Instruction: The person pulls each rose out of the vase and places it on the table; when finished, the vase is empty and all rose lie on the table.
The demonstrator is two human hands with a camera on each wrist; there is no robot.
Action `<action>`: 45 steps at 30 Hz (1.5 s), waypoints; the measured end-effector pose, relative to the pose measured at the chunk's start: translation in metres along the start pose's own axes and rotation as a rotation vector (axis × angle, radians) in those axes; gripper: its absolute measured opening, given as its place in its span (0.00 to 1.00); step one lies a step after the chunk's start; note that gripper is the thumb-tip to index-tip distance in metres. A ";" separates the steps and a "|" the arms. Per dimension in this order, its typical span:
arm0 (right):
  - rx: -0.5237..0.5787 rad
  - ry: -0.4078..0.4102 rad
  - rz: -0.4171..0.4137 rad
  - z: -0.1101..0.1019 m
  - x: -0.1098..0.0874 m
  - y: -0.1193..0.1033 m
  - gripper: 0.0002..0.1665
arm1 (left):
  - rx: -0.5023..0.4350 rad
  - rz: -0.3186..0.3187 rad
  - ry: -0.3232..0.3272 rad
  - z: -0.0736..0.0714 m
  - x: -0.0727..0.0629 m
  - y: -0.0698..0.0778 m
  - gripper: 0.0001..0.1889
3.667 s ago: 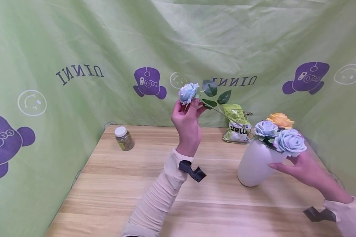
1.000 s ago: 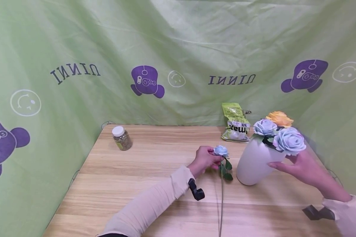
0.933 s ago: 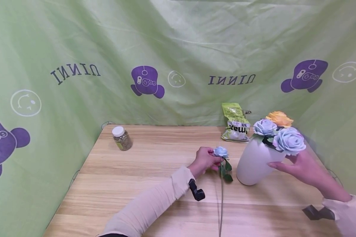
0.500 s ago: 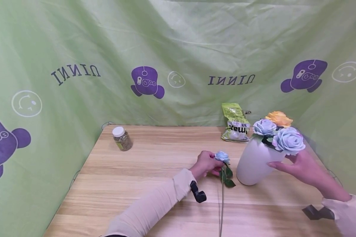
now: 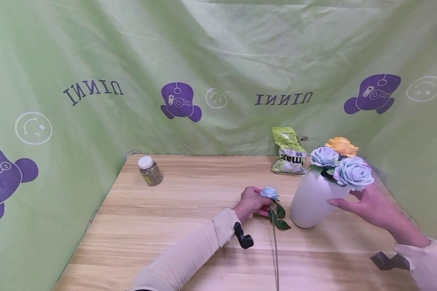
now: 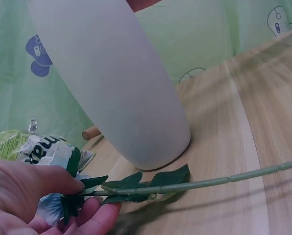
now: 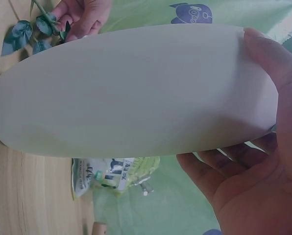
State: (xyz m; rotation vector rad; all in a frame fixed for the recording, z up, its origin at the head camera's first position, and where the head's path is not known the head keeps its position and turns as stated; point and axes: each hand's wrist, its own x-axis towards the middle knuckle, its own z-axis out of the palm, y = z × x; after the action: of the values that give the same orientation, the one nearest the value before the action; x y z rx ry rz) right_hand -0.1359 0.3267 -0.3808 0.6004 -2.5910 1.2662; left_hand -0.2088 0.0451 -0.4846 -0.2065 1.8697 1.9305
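Note:
My left hand (image 5: 254, 202) pinches a blue artificial rose (image 5: 269, 193) just under its bloom, low over the wooden table. In the left wrist view the thumb presses on the green stem (image 6: 209, 182), and the leaves (image 6: 151, 183) lie beyond the fingertips. The long stem runs toward the table's near edge. My right hand (image 5: 373, 208) grips the upper part of a white vase (image 5: 311, 202), which leans to the right on its base. Two blue roses (image 5: 354, 173) and an orange rose (image 5: 341, 146) stand in the vase's mouth. My right hand (image 7: 263, 161) wraps it with thumb and fingers apart.
A green and white snack bag (image 5: 289, 155) lies behind the vase at the table's back edge. The white-capped jar (image 5: 150, 170) stands at the back left. A green printed curtain (image 5: 218, 48) surrounds the table. A small wooden peg-like end (image 6: 91, 132) shows behind the vase.
The left hand has brought the blue rose from high above the vase down beside it, stem now pointing toward me. Lately it shifted only slightly. The right hand has kept its grip.

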 end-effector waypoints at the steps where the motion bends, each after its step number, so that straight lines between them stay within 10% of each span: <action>1: -0.003 -0.006 0.005 0.000 0.000 0.001 0.56 | -0.006 0.002 0.000 0.000 0.000 -0.001 0.23; 14: 0.009 0.000 0.027 0.001 -0.002 0.000 0.56 | 0.121 0.029 0.015 -0.003 0.000 -0.002 0.21; 30: 0.023 0.015 0.013 0.002 -0.002 -0.001 0.57 | 0.906 0.310 0.220 0.000 -0.005 0.003 0.37; 36: 0.030 0.012 -0.004 0.003 -0.001 -0.001 0.56 | 0.838 0.441 0.248 0.002 -0.003 0.016 0.26; 45: 0.010 -0.001 -0.006 0.002 -0.002 0.003 0.57 | 0.538 0.680 0.042 0.011 -0.007 0.050 0.05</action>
State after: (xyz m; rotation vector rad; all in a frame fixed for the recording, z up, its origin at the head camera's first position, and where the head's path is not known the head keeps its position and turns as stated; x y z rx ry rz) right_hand -0.1352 0.3274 -0.3849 0.6110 -2.5836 1.2775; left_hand -0.2209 0.0552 -0.4358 0.6335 2.6310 1.6872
